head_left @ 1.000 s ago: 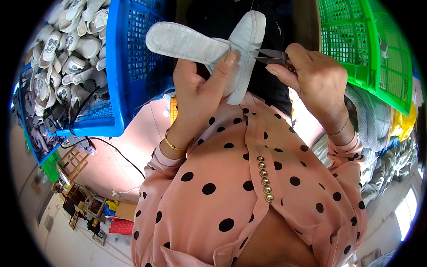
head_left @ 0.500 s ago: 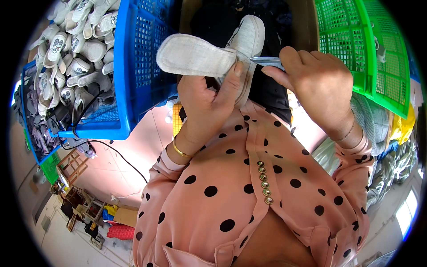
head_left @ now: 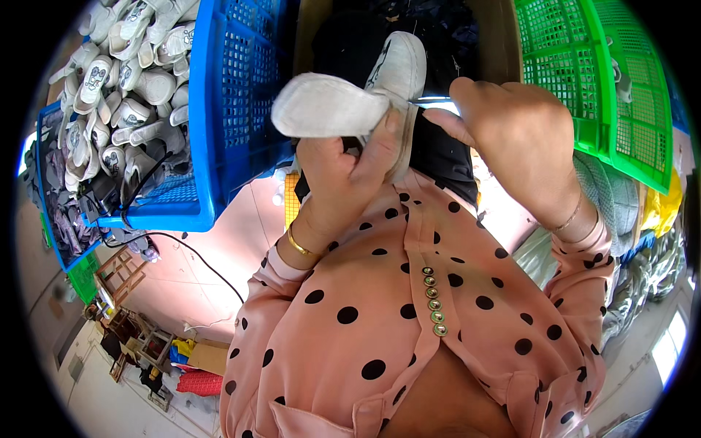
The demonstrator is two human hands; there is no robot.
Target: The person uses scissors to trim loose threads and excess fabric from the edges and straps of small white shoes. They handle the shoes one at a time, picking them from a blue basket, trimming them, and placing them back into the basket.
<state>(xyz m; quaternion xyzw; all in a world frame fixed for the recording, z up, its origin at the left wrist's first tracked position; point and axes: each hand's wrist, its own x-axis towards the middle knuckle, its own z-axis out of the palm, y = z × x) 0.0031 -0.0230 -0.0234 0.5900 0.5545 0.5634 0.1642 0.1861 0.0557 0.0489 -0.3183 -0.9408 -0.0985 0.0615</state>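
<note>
My left hand (head_left: 343, 164) grips a pair of pale canvas shoes in front of my chest. One shoe (head_left: 328, 106) points left with its flat sole toward me. The other shoe (head_left: 404, 67) stands toe away from me, with dark drawn lines on its upper. My left thumb presses where the two meet. At their right side, my right hand (head_left: 522, 135) is closed around small metal snips (head_left: 440, 104). The blades point left and their tip comes close to the shoes; whether it touches I cannot tell. The handle is hidden in my fingers.
A blue plastic basket (head_left: 208, 146) stands at left, with many similar shoes (head_left: 139, 95) heaped beside its wall. Green baskets (head_left: 558, 66) are at right. An open box (head_left: 500, 40) with dark contents lies ahead. A black cable (head_left: 193, 252) crosses the pink floor.
The pair has shifted a little to the right and nearer to me. The far shoe has turned, so its dark drawing shows. The snips have tilted, and less of the blades is visible.
</note>
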